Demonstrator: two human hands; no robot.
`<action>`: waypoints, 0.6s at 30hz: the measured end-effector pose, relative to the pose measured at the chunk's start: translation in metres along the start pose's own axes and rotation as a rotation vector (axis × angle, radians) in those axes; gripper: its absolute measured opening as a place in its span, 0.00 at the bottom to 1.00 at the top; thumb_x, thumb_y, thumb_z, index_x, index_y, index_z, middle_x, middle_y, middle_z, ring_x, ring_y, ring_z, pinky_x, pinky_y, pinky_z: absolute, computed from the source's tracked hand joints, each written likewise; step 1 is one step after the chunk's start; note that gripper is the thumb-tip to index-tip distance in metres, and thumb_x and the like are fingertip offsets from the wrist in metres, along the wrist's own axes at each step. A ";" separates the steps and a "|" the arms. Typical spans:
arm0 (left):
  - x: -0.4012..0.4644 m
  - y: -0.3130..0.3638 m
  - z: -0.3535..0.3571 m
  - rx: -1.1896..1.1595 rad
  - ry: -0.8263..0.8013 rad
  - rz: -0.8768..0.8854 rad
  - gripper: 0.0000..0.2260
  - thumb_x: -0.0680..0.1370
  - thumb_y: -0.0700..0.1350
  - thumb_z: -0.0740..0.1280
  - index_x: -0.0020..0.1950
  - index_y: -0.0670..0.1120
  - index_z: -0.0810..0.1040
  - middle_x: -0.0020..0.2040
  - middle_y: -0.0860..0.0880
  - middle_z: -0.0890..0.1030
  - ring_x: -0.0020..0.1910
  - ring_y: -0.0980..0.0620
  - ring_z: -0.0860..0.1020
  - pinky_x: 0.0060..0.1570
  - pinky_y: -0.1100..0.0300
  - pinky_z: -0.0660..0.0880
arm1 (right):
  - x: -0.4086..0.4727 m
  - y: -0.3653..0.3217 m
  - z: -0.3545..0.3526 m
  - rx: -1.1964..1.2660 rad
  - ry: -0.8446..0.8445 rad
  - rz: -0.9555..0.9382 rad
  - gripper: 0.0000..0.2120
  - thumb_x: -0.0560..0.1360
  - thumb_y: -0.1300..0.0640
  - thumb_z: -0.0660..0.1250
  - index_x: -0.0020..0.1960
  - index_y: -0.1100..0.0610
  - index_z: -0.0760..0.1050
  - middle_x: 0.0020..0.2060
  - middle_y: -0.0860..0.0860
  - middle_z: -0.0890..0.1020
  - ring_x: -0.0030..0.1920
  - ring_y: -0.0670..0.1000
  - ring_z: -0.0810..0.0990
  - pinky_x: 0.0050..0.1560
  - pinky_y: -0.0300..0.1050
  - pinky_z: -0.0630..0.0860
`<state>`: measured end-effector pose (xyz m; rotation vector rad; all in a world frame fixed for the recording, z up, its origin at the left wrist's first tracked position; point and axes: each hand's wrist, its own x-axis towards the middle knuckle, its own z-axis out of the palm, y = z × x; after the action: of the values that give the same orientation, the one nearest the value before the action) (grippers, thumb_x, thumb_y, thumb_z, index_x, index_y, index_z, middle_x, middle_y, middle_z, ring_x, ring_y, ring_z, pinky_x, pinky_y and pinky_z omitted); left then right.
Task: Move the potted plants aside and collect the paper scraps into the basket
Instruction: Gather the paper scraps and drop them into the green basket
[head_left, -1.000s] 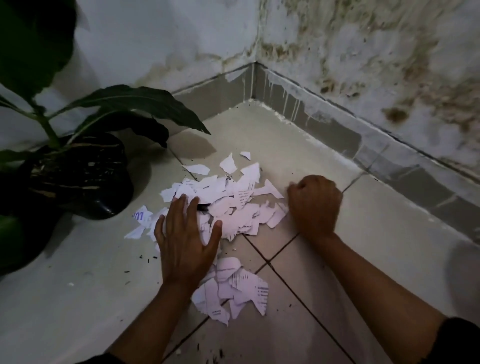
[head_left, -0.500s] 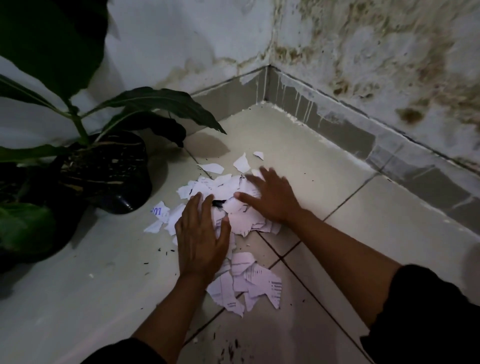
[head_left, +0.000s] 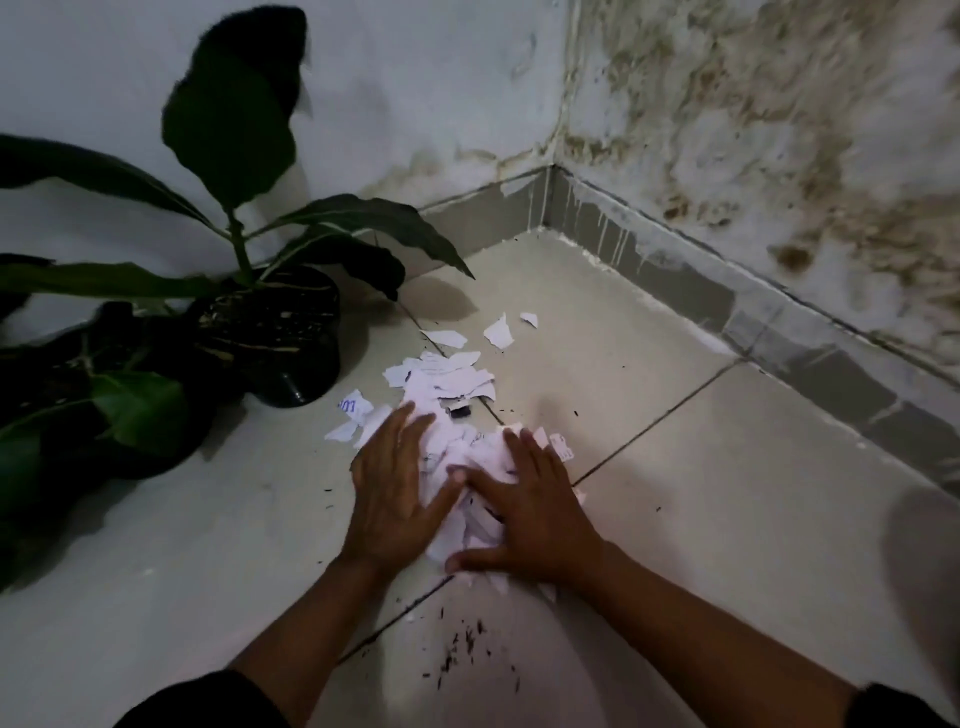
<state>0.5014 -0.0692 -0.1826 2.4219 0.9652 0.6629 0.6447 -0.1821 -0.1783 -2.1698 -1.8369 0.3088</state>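
Both the left hand (head_left: 397, 493) and right hand (head_left: 530, 512) lie flat, fingers straight, pressing the paper scraps (head_left: 457, 441) together on the floor (head_left: 701, 493). The scraps look light, limp and slippery; scooping from both sides underneath should hold best.

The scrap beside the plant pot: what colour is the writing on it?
Blue writing on the white scrap, seen in the head view.

The scene is seen from a single head-worn camera, aimed forward and steeply down at the pale tiled floor (head_left: 727, 493) near a stained wall corner (head_left: 558, 171), at close range.
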 end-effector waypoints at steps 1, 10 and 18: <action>-0.010 -0.006 -0.003 0.107 -0.107 0.044 0.37 0.71 0.74 0.46 0.75 0.56 0.56 0.78 0.53 0.51 0.76 0.55 0.47 0.71 0.52 0.49 | 0.001 -0.002 0.002 -0.028 0.063 -0.008 0.34 0.65 0.26 0.57 0.68 0.38 0.67 0.71 0.65 0.66 0.72 0.66 0.64 0.68 0.66 0.61; -0.028 0.012 -0.026 0.331 -0.263 0.153 0.13 0.77 0.44 0.62 0.61 0.47 0.73 0.61 0.45 0.74 0.60 0.43 0.72 0.52 0.54 0.71 | -0.011 -0.001 -0.022 -0.003 0.059 -0.091 0.12 0.72 0.55 0.65 0.55 0.55 0.73 0.47 0.55 0.76 0.46 0.58 0.76 0.40 0.43 0.69; -0.001 0.053 -0.048 -0.041 -0.038 -0.096 0.04 0.75 0.34 0.63 0.45 0.40 0.77 0.43 0.43 0.81 0.42 0.46 0.77 0.38 0.59 0.65 | -0.018 -0.008 -0.075 1.148 0.288 0.755 0.13 0.69 0.71 0.68 0.42 0.53 0.75 0.45 0.56 0.79 0.44 0.54 0.77 0.43 0.44 0.75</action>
<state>0.4999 -0.0940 -0.1150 2.3281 1.0361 0.5950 0.6600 -0.2039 -0.1058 -1.7372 -0.3544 0.8678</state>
